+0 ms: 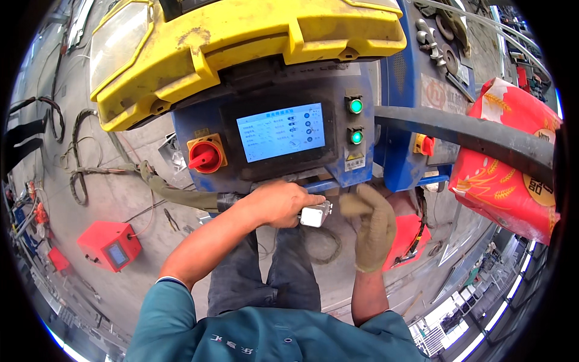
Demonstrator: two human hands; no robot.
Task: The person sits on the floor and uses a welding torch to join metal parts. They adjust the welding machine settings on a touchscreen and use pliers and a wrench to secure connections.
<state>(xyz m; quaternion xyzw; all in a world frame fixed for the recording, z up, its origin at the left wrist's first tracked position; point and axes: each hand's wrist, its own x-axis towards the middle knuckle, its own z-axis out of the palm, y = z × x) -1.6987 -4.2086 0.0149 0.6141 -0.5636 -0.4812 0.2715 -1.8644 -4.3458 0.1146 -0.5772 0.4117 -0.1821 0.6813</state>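
My bare left hand is in the middle, below the machine's screen, with its index finger stretched to the right. It is closed on a small white and silver block-shaped device, most of whose grip is hidden by the hand. Behind the left wrist passes a thick sheathed cable; whether it joins the device is hidden. To the right of the device is my right hand in a tan work glove. Its bent fingers point left and are slightly blurred, and whether they hold anything is unclear.
A blue machine has a lit touchscreen, a red rotary switch and green buttons. On top sits a yellow case. A red box stands at left, a red sack at right. Cables lie on the floor.
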